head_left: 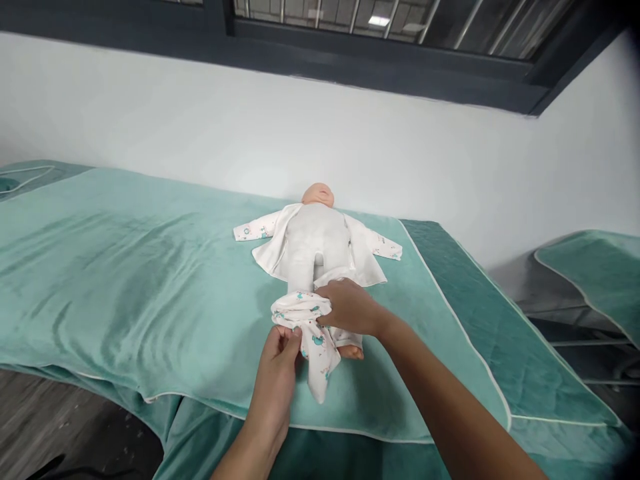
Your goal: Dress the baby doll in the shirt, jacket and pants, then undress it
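A baby doll (317,230) with a white cloth body lies on its back, its head against the wall side. Its patterned white jacket (273,260) is spread open, with both sleeves stretched outward. Patterned baby trousers (303,305) are bunched around the lower part of one leg, and an empty-looking end hangs toward me. The other leg is inside the trousers, with its foot (351,351) showing at the cuff. My left hand (280,367) pinches the bunched fabric from below. On the right side, my right hand (347,307) grips the trousers' upper edge; its fingertips are partly hidden.
A light green blanket (125,287) with white piping covers the bed, over a darker green quilted cover (530,347). Behind it rise a white wall (200,127) and a dark-framed window (380,57). Another green-covered bed (600,267) stands at the right.
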Action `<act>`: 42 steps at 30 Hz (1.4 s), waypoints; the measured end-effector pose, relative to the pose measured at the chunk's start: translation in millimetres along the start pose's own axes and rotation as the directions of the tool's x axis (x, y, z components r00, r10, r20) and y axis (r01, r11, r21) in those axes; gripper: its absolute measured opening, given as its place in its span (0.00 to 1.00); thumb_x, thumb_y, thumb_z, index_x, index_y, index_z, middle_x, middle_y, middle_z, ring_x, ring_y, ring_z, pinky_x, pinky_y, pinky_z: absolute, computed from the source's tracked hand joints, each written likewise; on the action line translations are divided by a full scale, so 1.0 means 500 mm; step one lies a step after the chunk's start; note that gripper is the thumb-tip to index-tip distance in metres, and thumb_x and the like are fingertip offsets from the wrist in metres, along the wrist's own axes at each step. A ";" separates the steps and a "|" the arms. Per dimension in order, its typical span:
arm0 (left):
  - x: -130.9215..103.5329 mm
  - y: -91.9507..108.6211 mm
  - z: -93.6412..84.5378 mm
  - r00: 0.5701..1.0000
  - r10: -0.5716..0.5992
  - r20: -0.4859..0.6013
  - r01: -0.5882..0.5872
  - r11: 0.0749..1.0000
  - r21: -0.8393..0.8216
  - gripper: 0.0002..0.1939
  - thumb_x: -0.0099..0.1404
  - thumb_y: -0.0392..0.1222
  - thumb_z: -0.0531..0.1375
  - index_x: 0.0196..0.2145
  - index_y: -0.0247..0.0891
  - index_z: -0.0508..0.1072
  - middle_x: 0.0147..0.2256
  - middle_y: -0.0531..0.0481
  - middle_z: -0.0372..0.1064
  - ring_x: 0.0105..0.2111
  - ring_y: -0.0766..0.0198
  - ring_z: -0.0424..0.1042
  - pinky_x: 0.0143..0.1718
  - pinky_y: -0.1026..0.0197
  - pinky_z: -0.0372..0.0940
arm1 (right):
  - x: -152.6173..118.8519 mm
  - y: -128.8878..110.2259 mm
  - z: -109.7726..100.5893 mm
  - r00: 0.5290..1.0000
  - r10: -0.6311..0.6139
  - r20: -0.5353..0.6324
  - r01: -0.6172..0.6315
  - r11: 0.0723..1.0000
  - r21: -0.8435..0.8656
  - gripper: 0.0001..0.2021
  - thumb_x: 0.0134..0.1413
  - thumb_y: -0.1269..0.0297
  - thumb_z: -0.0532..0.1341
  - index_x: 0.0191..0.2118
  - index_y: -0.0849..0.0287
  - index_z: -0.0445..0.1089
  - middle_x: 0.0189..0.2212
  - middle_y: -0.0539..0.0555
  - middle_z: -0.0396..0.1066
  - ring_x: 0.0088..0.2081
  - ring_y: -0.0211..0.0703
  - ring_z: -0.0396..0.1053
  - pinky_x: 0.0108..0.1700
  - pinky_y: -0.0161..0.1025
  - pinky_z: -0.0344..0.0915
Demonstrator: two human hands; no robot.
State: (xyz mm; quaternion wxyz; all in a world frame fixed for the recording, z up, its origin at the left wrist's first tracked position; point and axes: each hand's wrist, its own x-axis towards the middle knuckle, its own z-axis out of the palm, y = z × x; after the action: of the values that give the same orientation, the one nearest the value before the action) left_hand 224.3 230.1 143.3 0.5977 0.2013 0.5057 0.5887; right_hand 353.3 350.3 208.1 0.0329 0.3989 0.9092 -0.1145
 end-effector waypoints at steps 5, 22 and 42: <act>0.020 0.013 0.005 0.994 0.072 -0.086 -0.072 0.997 -0.001 0.21 0.57 0.58 0.64 0.27 0.38 0.62 0.26 0.56 0.58 0.28 0.69 0.57 0.29 0.66 0.55 | -0.001 -0.005 0.004 0.995 0.079 -0.066 -0.076 0.996 0.054 0.08 0.52 0.62 0.61 0.26 0.57 0.65 0.27 0.49 0.74 0.33 0.42 0.70 0.35 0.36 0.52; 0.208 0.063 -0.031 0.902 0.431 -0.014 -0.344 0.740 0.578 0.09 0.68 0.44 0.52 0.30 0.40 0.60 0.28 0.56 0.60 0.29 0.65 0.61 0.32 0.62 0.55 | 0.045 0.002 0.018 0.902 0.345 -0.260 -0.344 0.938 0.050 0.06 0.55 0.60 0.57 0.32 0.54 0.69 0.30 0.50 0.75 0.34 0.44 0.70 0.30 0.37 0.48; 0.232 0.074 -0.010 0.776 0.626 0.076 -0.529 0.580 0.619 0.05 0.68 0.38 0.52 0.41 0.41 0.64 0.39 0.49 0.69 0.39 0.61 0.68 0.41 0.59 0.61 | 0.018 0.054 -0.057 0.982 0.186 -0.025 -0.096 0.613 0.784 0.15 0.50 0.54 0.66 0.37 0.55 0.65 0.32 0.47 0.67 0.33 0.39 0.66 0.33 0.35 0.61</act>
State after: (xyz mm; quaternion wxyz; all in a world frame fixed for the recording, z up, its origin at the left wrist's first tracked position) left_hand 178.2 341.9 129.5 0.2344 0.4911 0.6166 0.5689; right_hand 367.9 381.1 229.5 -0.1813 0.4494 0.7360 -0.4727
